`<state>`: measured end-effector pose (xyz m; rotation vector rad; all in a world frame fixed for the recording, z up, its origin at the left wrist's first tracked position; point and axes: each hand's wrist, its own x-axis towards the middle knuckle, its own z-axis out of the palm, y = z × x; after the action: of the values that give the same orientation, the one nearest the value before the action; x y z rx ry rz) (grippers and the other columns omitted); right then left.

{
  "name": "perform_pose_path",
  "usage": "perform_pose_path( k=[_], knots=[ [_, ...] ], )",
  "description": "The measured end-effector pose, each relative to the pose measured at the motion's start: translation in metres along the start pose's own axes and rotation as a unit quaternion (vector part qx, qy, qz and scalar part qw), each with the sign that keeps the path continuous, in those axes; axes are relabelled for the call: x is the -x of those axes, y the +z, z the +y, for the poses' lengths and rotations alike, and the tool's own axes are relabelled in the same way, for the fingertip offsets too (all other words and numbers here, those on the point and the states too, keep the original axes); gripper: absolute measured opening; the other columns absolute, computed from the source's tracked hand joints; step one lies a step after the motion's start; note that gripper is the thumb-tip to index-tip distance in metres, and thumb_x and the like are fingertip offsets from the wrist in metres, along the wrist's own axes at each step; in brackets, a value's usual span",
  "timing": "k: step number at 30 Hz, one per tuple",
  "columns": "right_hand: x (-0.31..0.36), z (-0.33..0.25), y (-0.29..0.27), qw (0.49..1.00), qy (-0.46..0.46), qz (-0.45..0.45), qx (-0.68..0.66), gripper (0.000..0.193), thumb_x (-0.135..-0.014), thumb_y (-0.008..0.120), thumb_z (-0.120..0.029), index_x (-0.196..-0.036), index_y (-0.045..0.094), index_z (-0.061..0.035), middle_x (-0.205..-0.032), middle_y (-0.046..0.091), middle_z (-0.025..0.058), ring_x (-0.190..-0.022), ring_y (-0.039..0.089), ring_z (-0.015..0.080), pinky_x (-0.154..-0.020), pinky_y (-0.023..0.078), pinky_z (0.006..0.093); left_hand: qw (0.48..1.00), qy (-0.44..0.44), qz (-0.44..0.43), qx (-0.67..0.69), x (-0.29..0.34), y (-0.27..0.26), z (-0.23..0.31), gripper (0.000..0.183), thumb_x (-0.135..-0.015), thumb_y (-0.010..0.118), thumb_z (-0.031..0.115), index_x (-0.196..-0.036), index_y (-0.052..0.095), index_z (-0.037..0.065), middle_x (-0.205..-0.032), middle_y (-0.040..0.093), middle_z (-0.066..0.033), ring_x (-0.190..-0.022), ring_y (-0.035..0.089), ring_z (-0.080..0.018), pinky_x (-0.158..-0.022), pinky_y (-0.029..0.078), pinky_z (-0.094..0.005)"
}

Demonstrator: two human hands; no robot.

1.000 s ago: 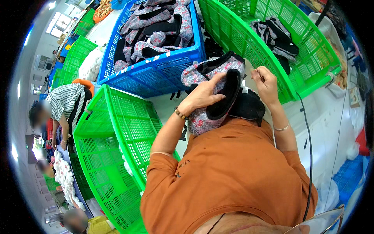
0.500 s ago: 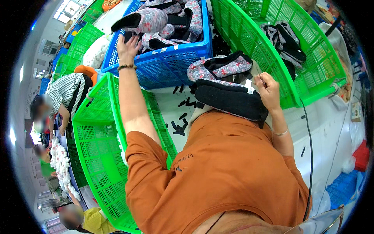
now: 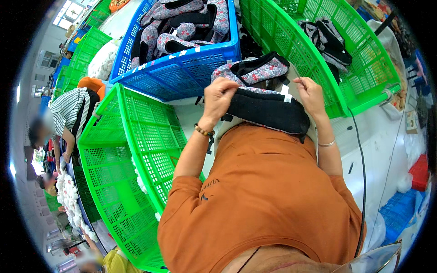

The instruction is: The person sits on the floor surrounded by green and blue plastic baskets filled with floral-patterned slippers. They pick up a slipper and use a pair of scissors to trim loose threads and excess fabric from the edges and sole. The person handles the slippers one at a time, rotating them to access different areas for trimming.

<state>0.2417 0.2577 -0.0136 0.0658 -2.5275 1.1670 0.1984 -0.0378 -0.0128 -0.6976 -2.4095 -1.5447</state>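
Head view: a person in an orange shirt [image 3: 259,182] looked down at slippers before the waist.
Black-soled slipper: it [image 3: 268,111] lay sole up just beyond the shirt, beside a floral slipper [image 3: 264,68], with white tags [image 3: 287,97] at its upper edge.
Left hand: the left hand [image 3: 218,98] bent its fingers to the black-soled slipper's left end; I cannot tell whether they gripped it.
Right hand: the right hand [image 3: 312,96] was curled closed near the tags; anything small inside it was too hard to make out.
Crate edges: a blue crate [image 3: 182,77] of slippers stood ahead, one green crate [image 3: 154,150] at left and another [image 3: 300,50] ahead right.
Room to move: white floor [image 3: 368,145] showed as a wide stretch at right, crossed by a black cord [image 3: 359,159], and narrowly beside the left crate.
Hidden or cut off: the top edge cropped the blue crate; whatever supported the slippers was mostly covered; a striped-shirted co-worker [image 3: 70,111] bent at the warped left rim.
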Motion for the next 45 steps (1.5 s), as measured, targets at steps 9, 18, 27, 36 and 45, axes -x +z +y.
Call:
perform_pose_path(
  k=[9, 18, 27, 36, 45],
  knots=[
    [0.006, 0.006, 0.007, 0.966, -0.029, -0.227, 0.117, 0.031, -0.088, 0.057, -0.028, -0.077, 0.059, 0.0004, -0.074, 0.060, 0.0210, -0.074, 0.059, 0.0394, -0.065, 0.045, 0.0470, 0.977, 0.038, -0.070, -0.198, -0.003, 0.025, -0.018, 0.021, -0.075, 0.071, 0.018, -0.090, 0.065, 0.005, -0.091, 0.061, -0.0132, -0.089, 0.058, -0.0328, -0.078, 0.047, -0.0405],
    [0.012, 0.005, 0.011, 0.973, -0.046, -0.183, 0.136, 0.030, -0.089, 0.057, -0.030, -0.080, 0.059, -0.0022, -0.078, 0.061, 0.0184, -0.075, 0.060, 0.0378, -0.064, 0.046, 0.0464, 0.973, 0.023, -0.117, -0.200, -0.078, 0.062, -0.034, 0.026, -0.073, 0.071, 0.025, -0.082, 0.064, 0.001, -0.087, 0.062, -0.0161, -0.084, 0.060, -0.0337, -0.075, 0.048, -0.0424],
    [0.020, 0.007, 0.010, 0.976, -0.058, -0.141, 0.154, 0.021, -0.088, 0.059, -0.023, -0.085, 0.059, -0.0025, -0.079, 0.059, 0.0174, -0.075, 0.058, 0.0374, -0.064, 0.045, 0.0445, 0.942, 0.013, -0.226, -0.247, -0.109, 0.113, -0.043, 0.048, -0.062, 0.082, 0.035, -0.090, 0.060, 0.003, -0.096, 0.062, -0.0183, -0.092, 0.059, -0.0355, -0.079, 0.048, -0.0434],
    [0.023, 0.013, 0.014, 0.976, -0.094, -0.118, 0.155, 0.019, -0.084, 0.061, -0.023, -0.082, 0.056, -0.0045, -0.079, 0.059, 0.0161, -0.073, 0.060, 0.0368, -0.063, 0.047, 0.0463, 0.962, 0.102, -0.071, -0.245, -0.101, 0.046, 0.006, 0.016, -0.072, 0.065, 0.015, -0.073, 0.057, 0.001, -0.068, 0.059, -0.0207, -0.066, 0.060, -0.0394, -0.056, 0.046, -0.0462],
    [0.016, -0.004, 0.012, 0.987, -0.078, -0.050, 0.129, 0.017, -0.084, 0.064, -0.017, -0.090, 0.058, -0.0023, -0.089, 0.059, 0.0162, -0.074, 0.060, 0.0361, -0.064, 0.048, 0.0420, 0.995, 0.008, 0.036, -0.089, -0.016, -0.029, 0.078, 0.025, -0.077, 0.062, 0.006, -0.099, 0.061, -0.003, -0.081, 0.066, -0.0203, -0.075, 0.068, -0.0303, -0.066, 0.051, -0.0353]
  ],
)
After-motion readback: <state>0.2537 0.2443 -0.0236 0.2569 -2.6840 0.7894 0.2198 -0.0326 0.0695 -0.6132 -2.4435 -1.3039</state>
